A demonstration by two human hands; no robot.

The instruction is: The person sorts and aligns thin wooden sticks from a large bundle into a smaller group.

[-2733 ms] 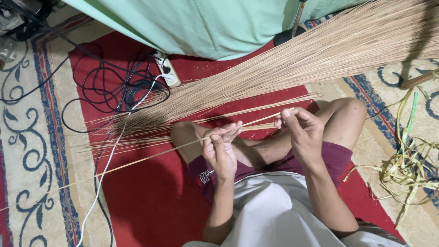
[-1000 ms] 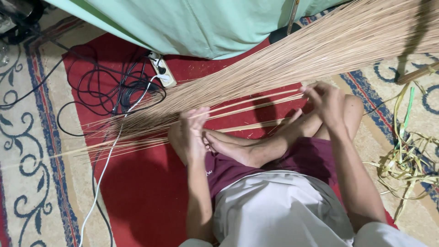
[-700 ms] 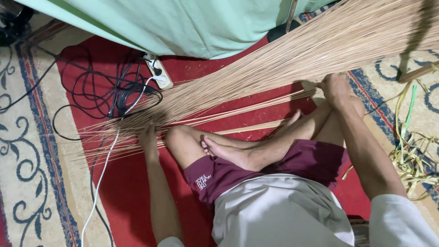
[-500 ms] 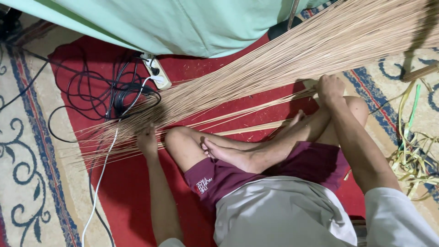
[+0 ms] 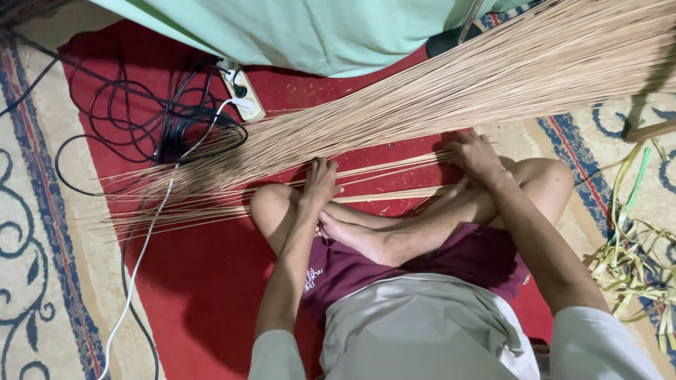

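Down on the red carpet [image 5: 211, 295] a person sits cross-legged, both bare hands reaching forward to a few loose thin sticks [image 5: 387, 172] that lie just in front of the knees. Those sticks run left to right across the carpet, apart from the big fan of pale sticks [image 5: 493, 77] that spreads from the upper right toward the lower left behind them. At the left knee the left hand [image 5: 320, 181] rests palm down on the loose sticks, fingers [image 5: 325, 167] spread narrow and flat over them; whether any stick is pinched underneath cannot be told. Farther along, the right hand [image 5: 477, 155] lies on the other end of the same sticks, fingers curled down onto them, and its grip is likewise hidden. A white power strip [image 5: 241, 91] sits near the top, with black cables [image 5: 127, 119] coiled beside it and a white cable [image 5: 141, 253] trailing down the carpet. Pale green cloth [image 5: 317, 32] hangs along the top edge. Yellow-green leaf strips [image 5: 634, 253] lie heaped at the right, well apart from both hands.
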